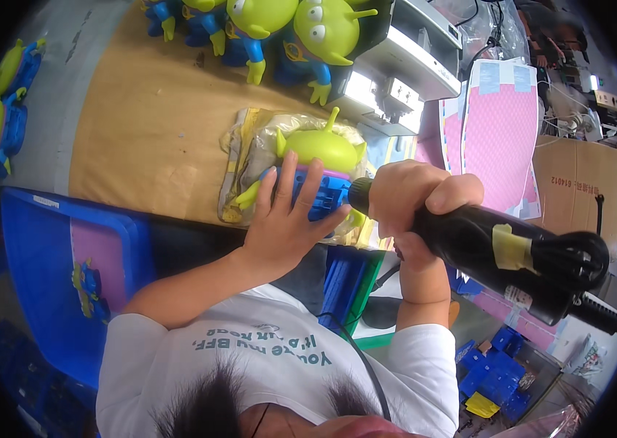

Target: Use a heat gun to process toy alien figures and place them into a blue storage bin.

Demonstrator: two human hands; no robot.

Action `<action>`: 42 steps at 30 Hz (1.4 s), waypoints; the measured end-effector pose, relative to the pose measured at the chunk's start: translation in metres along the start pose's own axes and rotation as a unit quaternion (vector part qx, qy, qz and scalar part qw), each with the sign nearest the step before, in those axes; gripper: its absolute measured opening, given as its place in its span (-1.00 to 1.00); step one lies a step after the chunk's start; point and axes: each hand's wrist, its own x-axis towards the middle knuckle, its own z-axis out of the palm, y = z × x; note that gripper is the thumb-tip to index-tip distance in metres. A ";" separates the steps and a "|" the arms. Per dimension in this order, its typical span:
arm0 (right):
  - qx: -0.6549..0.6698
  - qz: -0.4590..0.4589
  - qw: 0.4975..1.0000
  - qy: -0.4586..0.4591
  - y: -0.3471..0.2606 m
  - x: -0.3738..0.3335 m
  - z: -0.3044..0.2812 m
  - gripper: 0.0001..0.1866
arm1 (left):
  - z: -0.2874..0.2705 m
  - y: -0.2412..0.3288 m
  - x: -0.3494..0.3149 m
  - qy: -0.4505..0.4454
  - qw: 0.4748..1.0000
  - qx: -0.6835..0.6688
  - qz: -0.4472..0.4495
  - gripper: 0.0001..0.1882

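Note:
A green-headed alien toy figure [315, 147] with a blue body lies back-up on a clear plastic-wrapped pad [253, 131]. My left hand [285, 219] is laid across its body, fingers spread and thumb at the near side, holding it down. My right hand [425, 201] is wrapped round a black corded electric screwdriver [461, 235], which has a strip of yellow tape and a coiled cable. The tool's nose points left at the figure's blue back. Its bit is hidden, so contact cannot be made out.
Several similar toy figures [326, 29] stand along the far edge, and others [5, 120] lie at the far left. A blue bin [38, 274] with a small figure sits at left. A white-grey device [414, 55] stands behind. Pink sheets [502, 139] and a cardboard box [582, 182] are at right.

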 end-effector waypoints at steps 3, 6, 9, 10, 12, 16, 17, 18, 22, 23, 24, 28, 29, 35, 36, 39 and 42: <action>0.028 -0.012 0.999 0.042 -0.001 0.001 0.006 -0.59 | -0.001 0.001 0.000 0.002 1.000 -0.010 -0.001 -0.57; 0.032 -0.013 0.999 0.025 0.002 0.001 0.001 -0.63 | -0.003 0.000 0.002 0.003 1.000 0.000 0.005 -0.56; -0.012 0.011 0.999 0.047 -0.006 0.001 0.003 -0.63 | -0.007 -0.002 0.002 -0.004 0.999 0.033 0.020 -0.54; -0.026 0.025 0.997 0.070 -0.008 0.002 0.005 -0.60 | -0.007 -0.004 0.002 -0.002 0.999 0.040 0.023 -0.52; -0.051 0.060 0.991 0.106 -0.021 0.004 0.005 -0.61 | -0.016 -0.007 -0.001 -0.012 1.000 0.021 0.006 -0.48; -0.069 0.022 0.974 0.215 -0.050 0.033 -0.020 -0.67 | -0.048 -0.031 -0.020 0.030 0.993 -0.092 -0.059 -0.34; -0.090 -0.005 0.962 0.258 -0.042 0.045 -0.034 -0.63 | -0.045 -0.040 -0.024 0.064 0.985 -0.139 -0.079 -0.32; -0.112 -0.030 0.947 0.300 -0.034 0.056 -0.048 -0.58 | -0.039 -0.048 -0.027 0.100 0.973 -0.185 -0.097 -0.30; -0.153 0.002 0.938 0.312 0.000 0.078 -0.077 -0.65 | -0.013 -0.063 -0.033 0.088 0.925 -0.324 -0.179 -0.36; -0.169 0.030 0.936 0.307 0.006 0.080 -0.084 -0.66 | -0.010 -0.066 -0.032 0.088 0.936 -0.298 -0.165 -0.43; -0.150 0.040 0.939 0.305 0.007 0.078 -0.085 -0.65 | -0.009 -0.067 -0.031 0.093 0.945 -0.276 -0.147 -0.45; -0.078 0.078 0.949 0.295 -0.005 0.076 -0.064 -0.60 | -0.008 -0.070 -0.028 0.116 0.961 -0.228 -0.103 -0.50; -0.057 0.091 0.951 0.290 -0.009 0.074 -0.056 -0.59 | -0.008 -0.069 -0.030 0.121 0.961 -0.225 -0.103 -0.51; -0.075 0.079 0.977 0.182 -0.036 0.057 0.017 -0.49 | -0.006 -0.070 -0.031 0.140 0.956 -0.233 -0.110 -0.58; -0.081 0.068 0.981 0.166 -0.036 0.055 0.027 -0.48 | -0.005 -0.071 -0.031 0.142 0.956 -0.235 -0.103 -0.58; -0.069 0.031 0.985 0.156 -0.026 0.054 0.039 -0.71 | -0.006 -0.072 -0.032 0.140 0.959 -0.225 -0.103 -0.58; -0.058 0.017 0.989 0.137 -0.019 0.054 0.044 -0.83 | -0.006 -0.073 -0.031 0.136 0.960 -0.220 -0.102 -0.57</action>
